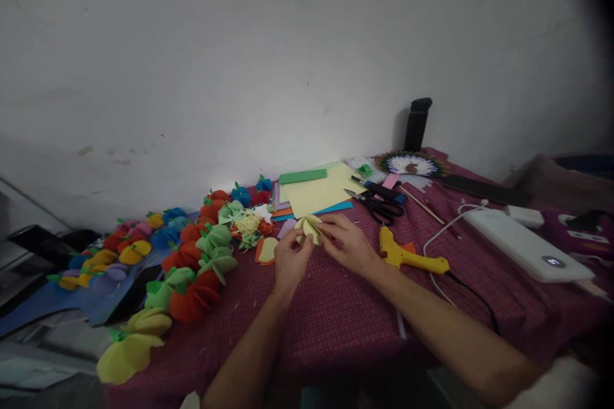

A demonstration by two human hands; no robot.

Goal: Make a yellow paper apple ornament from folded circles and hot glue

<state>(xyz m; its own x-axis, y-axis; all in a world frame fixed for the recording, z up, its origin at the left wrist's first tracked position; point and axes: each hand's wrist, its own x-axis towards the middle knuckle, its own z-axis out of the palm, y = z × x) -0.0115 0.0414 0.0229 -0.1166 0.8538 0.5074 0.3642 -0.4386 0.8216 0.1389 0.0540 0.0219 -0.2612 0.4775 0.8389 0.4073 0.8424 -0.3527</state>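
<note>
Between my two hands, above the middle of the table, is a pale yellow folded paper piece (309,227) whose layers fan apart. My left hand (292,255) pinches its lower left side between thumb and fingers. On the right side, the fingers of my right hand (348,244) close on its edge. Just left of my left hand lie small cut papers (267,250) in yellow and orange. A lilac paper piece (286,228) shows behind the left fingers. The far side of the folded piece is partly covered by my fingers.
Finished paper pumpkins (194,294) in several colours crowd the left. Behind are coloured sheets (319,192), black scissors (381,206) and a cutter (378,188). A yellow glue gun (412,258) with its cord lies right, near a white power bank (527,246).
</note>
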